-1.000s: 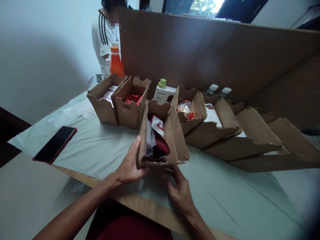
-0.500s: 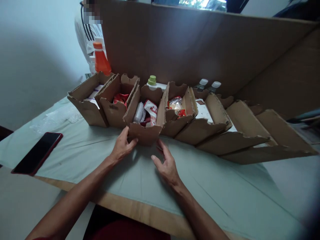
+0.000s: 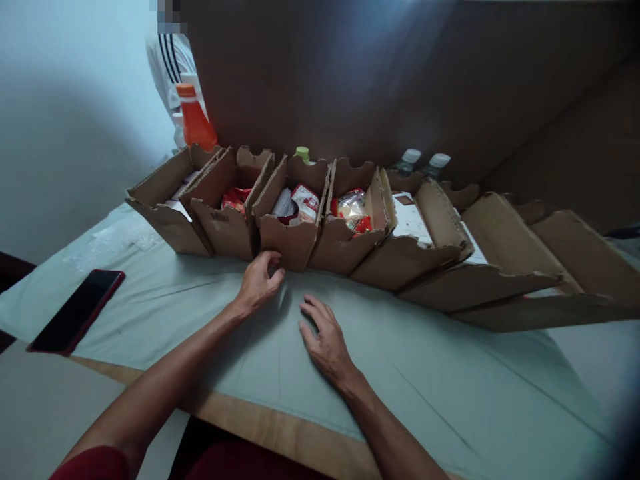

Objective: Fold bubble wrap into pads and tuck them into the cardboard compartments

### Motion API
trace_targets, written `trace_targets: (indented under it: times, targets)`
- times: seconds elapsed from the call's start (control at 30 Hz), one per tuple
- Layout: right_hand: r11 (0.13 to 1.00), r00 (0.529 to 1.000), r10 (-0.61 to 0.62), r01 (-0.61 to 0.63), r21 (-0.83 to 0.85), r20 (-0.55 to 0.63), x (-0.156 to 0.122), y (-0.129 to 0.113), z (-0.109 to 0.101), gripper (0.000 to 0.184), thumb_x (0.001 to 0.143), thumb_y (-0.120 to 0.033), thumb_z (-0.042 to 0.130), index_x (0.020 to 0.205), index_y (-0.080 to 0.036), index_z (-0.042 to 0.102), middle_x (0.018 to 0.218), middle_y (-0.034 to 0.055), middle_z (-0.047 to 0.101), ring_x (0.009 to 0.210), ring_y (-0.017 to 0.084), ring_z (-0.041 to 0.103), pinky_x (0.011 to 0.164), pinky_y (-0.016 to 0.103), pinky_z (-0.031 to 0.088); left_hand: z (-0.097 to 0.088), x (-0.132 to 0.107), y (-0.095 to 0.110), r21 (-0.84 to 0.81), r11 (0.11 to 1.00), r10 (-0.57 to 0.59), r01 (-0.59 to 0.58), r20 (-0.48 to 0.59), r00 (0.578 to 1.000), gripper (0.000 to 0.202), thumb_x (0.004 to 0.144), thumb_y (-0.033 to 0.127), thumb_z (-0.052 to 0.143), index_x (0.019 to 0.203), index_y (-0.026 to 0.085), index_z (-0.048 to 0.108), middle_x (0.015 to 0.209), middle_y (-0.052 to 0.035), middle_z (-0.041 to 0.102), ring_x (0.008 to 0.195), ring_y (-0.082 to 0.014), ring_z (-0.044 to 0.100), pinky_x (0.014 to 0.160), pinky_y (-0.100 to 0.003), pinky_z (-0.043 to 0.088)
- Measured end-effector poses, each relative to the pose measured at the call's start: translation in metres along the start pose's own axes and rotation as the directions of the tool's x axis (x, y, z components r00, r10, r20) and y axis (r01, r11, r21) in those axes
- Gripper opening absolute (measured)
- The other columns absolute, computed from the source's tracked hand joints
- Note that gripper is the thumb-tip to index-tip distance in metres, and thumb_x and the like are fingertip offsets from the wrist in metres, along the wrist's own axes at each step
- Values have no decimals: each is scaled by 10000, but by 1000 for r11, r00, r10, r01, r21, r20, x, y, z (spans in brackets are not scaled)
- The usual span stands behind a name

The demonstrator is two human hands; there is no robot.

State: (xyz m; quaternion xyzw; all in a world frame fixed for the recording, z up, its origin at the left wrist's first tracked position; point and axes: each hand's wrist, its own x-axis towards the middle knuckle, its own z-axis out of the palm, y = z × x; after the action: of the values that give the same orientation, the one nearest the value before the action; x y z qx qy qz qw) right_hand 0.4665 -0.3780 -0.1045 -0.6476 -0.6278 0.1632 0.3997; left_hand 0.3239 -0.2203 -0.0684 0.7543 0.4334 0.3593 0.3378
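A cardboard box [image 3: 289, 243] stands in the row of open-topped boxes, holding packets including a red-and-white one [image 3: 306, 202]. My left hand [image 3: 261, 279] is at the box's lower front, fingers loosely curled and thumb apart, with nothing held; I cannot tell whether its fingertips touch the cardboard. My right hand [image 3: 324, 339] hovers over or rests on the green cloth [image 3: 280, 360], fingers apart and empty, a little in front of the row. To the right, a neighbouring box [image 3: 340, 250] holds a clear-and-red packet [image 3: 351, 202]; to the left, another box [image 3: 220, 227] has a red packet [image 3: 236, 199].
A phone [image 3: 77, 310] and crumpled clear plastic [image 3: 113, 240] lie at the left. An orange bottle [image 3: 197, 123] and white-capped bottles [image 3: 409, 159] stand behind the boxes. A tall cardboard panel [image 3: 320, 80] rises behind them. A person's striped sleeve [image 3: 170, 60] shows at the back left.
The middle box has moved back, in line with its neighbours. Both hands have come away from its front corners, the right hand drawing back toward me. The view has tilted down slightly.
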Motion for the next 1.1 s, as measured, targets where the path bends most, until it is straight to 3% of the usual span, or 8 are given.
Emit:
trace_targets:
  times: [0.13, 0.33, 0.47, 0.6, 0.73, 0.9, 1.0, 1.1]
  targets:
    - [1000, 1000, -7, 7, 2, 2, -2, 1, -3, 307, 902, -213, 561, 1155, -228, 733, 1384, 135, 669, 1264, 299, 635, 1087, 530, 508, 0, -10, 3, -4, 999, 40, -39, 82, 996, 470, 758, 223, 652, 1225, 166, 652, 1177, -121, 712, 970, -245, 695, 867, -402, 580]
    - [997, 997, -76, 76, 3, 10, 20, -31, -27, 264, 957, -260, 541, 1156, -239, 712, 1191, 101, 750, 1080, 245, 716, 949, 415, 581, -43, -86, 9, -86, 987, 148, -132, 209, 967, 316, 849, 213, 627, 1156, 212, 704, 1089, -90, 747, 1017, -239, 718, 913, -392, 597]
    - [987, 984, -154, 157, -25, 88, 79, -93, -34, 418, 967, -246, 518, 1377, -229, 595, 1028, 46, 763, 790, 165, 712, 762, 287, 570, -76, -140, -4, -92, 993, 77, -72, 56, 995, 231, 905, 196, 598, 1098, 227, 721, 1070, -83, 768, 1006, -231, 740, 867, -365, 617]
    - [941, 971, -128, 183, -283, 202, 159, -152, -14, 678, 935, -239, 561, 1584, -211, 368, 959, 50, 774, 837, 226, 723, 819, 341, 536, -103, -171, -11, -86, 996, -45, 38, -80, 996, 196, 937, 240, 592, 1057, 233, 747, 1022, -68, 783, 976, -223, 757, 811, -323, 630]
    - [879, 982, -41, 122, -462, 183, 205, -173, 6, 392, 932, -229, 548, 1306, -195, 663, 960, 95, 782, 892, 255, 719, 795, 324, 498, -131, -186, -12, -51, 994, -103, 96, -164, 981, 200, 936, 276, 590, 1019, 229, 766, 1004, -55, 795, 961, -211, 766, 806, -291, 628]
    - [933, 973, -153, 200, -298, 174, 164, -171, -5, 229, 922, -196, 521, 965, -219, 744, 836, 32, 771, 757, 185, 694, 711, 266, 452, -155, -196, -20, -9, 993, -115, 117, -270, 956, 191, 930, 310, 598, 977, 235, 767, 973, -38, 792, 923, -203, 762, 808, -294, 617]
    - [941, 937, -248, 294, -168, 247, 101, -170, -36, 190, 938, -206, 529, 921, -217, 719, 814, 8, 759, 701, 150, 687, 676, 245, 459, -160, -199, -21, -11, 991, -133, 137, -331, 934, 191, 933, 316, 601, 1022, 231, 748, 1046, -51, 771, 946, -208, 743, 844, -322, 606]
    - [964, 934, -233, 258, -63, 272, 45, -159, -79, 169, 961, -232, 545, 963, -237, 713, 830, -13, 767, 678, 123, 706, 655, 215, 507, -157, -198, -18, -47, 985, -174, 168, -354, 919, 322, 914, 314, 623, 1221, 226, 671, 1211, -85, 711, 977, -211, 720, 859, -345, 600]
